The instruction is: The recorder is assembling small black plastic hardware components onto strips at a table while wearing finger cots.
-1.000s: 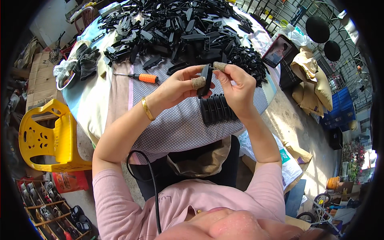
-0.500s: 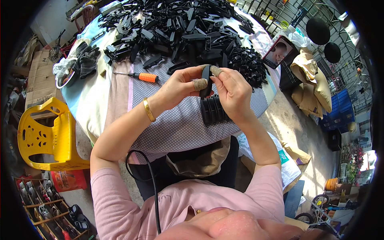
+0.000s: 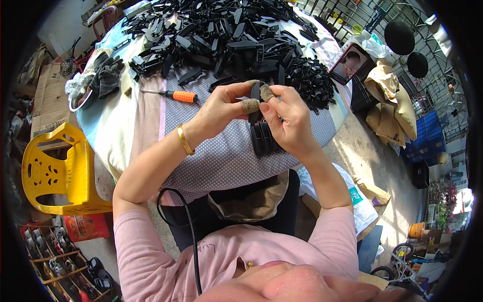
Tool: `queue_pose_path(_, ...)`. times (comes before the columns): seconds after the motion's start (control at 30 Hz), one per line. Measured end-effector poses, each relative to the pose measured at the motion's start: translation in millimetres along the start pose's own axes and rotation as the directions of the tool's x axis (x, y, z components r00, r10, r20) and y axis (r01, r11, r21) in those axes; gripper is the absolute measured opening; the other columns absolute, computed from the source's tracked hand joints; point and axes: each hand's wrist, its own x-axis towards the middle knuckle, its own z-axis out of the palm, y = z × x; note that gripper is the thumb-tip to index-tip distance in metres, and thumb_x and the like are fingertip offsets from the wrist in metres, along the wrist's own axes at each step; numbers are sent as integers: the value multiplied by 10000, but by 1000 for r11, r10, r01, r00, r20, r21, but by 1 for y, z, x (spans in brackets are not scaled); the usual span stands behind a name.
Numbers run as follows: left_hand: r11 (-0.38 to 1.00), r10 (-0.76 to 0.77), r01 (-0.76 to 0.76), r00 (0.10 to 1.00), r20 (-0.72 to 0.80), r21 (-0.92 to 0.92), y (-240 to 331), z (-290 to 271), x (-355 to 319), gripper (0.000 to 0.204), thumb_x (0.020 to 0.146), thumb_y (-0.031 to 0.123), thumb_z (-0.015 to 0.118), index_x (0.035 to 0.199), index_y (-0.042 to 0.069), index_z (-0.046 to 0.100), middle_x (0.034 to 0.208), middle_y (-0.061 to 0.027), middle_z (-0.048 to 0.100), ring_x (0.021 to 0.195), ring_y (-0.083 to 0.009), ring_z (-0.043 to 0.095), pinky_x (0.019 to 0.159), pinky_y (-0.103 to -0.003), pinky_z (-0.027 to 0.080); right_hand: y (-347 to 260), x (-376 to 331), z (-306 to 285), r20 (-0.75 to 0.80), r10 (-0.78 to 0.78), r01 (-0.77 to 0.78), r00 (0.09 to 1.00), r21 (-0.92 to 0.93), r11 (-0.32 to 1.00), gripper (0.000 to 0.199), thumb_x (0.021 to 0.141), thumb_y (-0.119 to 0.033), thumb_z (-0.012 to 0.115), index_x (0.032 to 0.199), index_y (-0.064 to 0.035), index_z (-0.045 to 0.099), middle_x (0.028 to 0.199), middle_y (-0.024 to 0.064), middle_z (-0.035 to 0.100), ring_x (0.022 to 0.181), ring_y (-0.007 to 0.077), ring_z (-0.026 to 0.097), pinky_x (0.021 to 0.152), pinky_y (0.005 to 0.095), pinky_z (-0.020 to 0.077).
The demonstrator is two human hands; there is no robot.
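Between my two hands, above the table, is a long narrow black plastic part [image 3: 255, 93] held upright. My left hand [image 3: 224, 105] grips its left side with thumb and fingers, which are wrapped in brown tape. On its right side my right hand [image 3: 289, 113] pinches it, the taped index finger near the top and the thumb lower down. Just below my right hand, several similar black parts [image 3: 262, 140] stand in a row on the dotted cloth, partly hidden by that hand. A large heap of black plastic parts [image 3: 211, 43] covers the far half of the table.
A screwdriver with an orange handle [image 3: 182, 96] lies on the tablecloth [image 3: 201, 168] left of my hands. Dark gloves [image 3: 106, 75] rest at the left edge. A propped phone or tablet [image 3: 352, 64] stands at the right edge. A yellow chair [image 3: 75, 171] is at left.
My right thumb and fingers have shifted slightly left and closer round the black part. Both hands still hold it in nearly the same place.
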Motion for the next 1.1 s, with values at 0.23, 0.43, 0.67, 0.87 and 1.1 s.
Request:
queue_pose_path(0.23, 957, -4, 6, 1000, 8, -290, -7, 10, 4, 418, 898, 193, 562, 1258, 3, 471, 1104, -77, 577, 968, -146, 591, 821, -307, 533, -5, -2, -4, -11, -19, 17, 1000, -134, 991, 270, 735, -93, 701, 956, 35, 611, 906, 114, 590, 789, 229, 578, 664, 309, 470)
queue_pose_path(0.43, 761, 234, -50, 951, -203, 647, 8, -20, 16, 359, 855, 240, 605, 1135, 17, 580, 1021, -113, 597, 902, -206, 582, 786, -324, 505, 23, -21, -56, -144, 485, -498, 863, -73, 864, 289, 713, -27, 670, 997, 6, 626, 778, 69, 630, 675, 108, 593, 609, 228, 490)
queue_pose_path(0.67, 46, 350, 204, 913, -207, 978, -8, -54, 23, 363, 725, 205, 685, 1010, 1, 587, 945, -149, 594, 911, -313, 557, 819, -385, 456, 50, -63, -77, 111, 629, -568, 769, -333, 753, 326, 685, -93, 663, 991, 10, 621, 777, 117, 610, 630, 172, 568, 616, 278, 471)
queue_pose_path(0.87, 274, 265, 211, 921, -285, 938, -2, -38, 20, 314, 778, 151, 636, 1041, -7, 572, 951, -135, 617, 862, -252, 584, 785, -341, 465, 46, -72, -72, 198, 632, -607, 749, -179, 775, 227, 748, -118, 643, 939, 4, 639, 775, 157, 608, 681, 252, 604, 636, 315, 487)
queue_pose_path(1.1, 969, -154, 179, 976, -153, 167, 3, -16, 15, 406, 881, 160, 578, 1245, 17, 468, 985, -44, 619, 894, -95, 589, 742, -219, 480, 94, -73, -64, -13, 510, -485, 860, -331, 809, 156, 791, -141, 633, 885, -21, 663, 748, 105, 606, 680, 217, 596, 609, 320, 462)
